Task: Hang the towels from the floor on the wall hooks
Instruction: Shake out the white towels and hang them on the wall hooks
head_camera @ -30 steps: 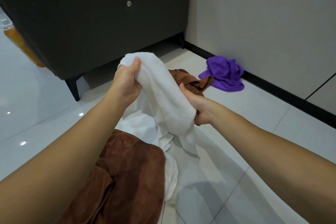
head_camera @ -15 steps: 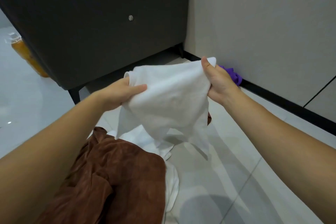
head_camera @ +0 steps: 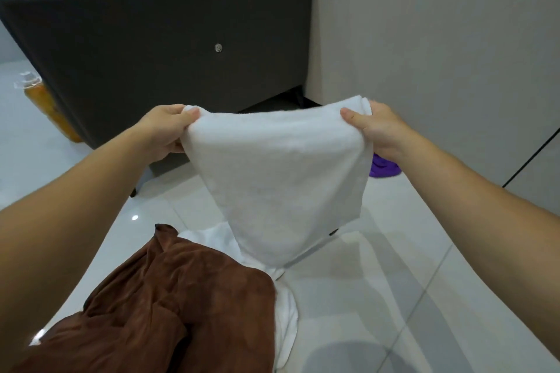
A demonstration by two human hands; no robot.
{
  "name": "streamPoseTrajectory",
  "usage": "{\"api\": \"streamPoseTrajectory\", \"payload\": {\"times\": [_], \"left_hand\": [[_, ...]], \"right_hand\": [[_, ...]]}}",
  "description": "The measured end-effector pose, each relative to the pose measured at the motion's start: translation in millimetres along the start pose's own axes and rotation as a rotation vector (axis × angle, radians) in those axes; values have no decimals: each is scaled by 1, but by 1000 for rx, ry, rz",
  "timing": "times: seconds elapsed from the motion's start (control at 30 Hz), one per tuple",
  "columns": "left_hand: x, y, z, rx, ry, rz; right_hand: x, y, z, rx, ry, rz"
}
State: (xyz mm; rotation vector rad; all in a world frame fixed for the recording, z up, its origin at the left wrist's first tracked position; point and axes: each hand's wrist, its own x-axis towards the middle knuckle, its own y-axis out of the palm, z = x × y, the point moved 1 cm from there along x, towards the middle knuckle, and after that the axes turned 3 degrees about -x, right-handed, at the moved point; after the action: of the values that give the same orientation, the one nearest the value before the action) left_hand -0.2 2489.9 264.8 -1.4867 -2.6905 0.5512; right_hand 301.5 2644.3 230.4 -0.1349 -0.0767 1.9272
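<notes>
I hold a white towel (head_camera: 278, 172) stretched out in front of me above the floor. My left hand (head_camera: 165, 130) grips its upper left corner and my right hand (head_camera: 378, 130) grips its upper right corner. The towel hangs down in a loose taper between them. Below it on the tiles lies a brown towel (head_camera: 169, 306) with another white towel (head_camera: 285, 318) partly under it. A purple towel (head_camera: 383, 168) lies by the wall, mostly hidden behind my right hand. No wall hooks are in view.
A dark grey sofa (head_camera: 157, 39) on short legs stands just beyond my hands, with cushions on top. An orange bottle (head_camera: 48, 103) sits on the floor at its left. A light wall (head_camera: 439, 39) with a dark skirting runs along the right.
My hands have moved apart and lifted, spreading the white towel wide. The view has tilted up, showing the top of the sofa.
</notes>
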Motion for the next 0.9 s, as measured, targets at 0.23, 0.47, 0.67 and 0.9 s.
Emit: {"api": "streamPoseTrajectory", "payload": {"times": [0.23, 0.47, 0.67, 0.9], "left_hand": [[12, -10, 1, 64, 54, -267], [16, -20, -6, 202, -51, -335], [14, -24, -8, -4, -24, -277], [14, -27, 0, 92, 185, -3]], "right_hand": [[7, -8, -2, 2, 104, -211], [15, -4, -2, 150, -7, -195], [19, -9, -4, 203, -46, -224], [20, -16, -5, -11, -47, -282]]}}
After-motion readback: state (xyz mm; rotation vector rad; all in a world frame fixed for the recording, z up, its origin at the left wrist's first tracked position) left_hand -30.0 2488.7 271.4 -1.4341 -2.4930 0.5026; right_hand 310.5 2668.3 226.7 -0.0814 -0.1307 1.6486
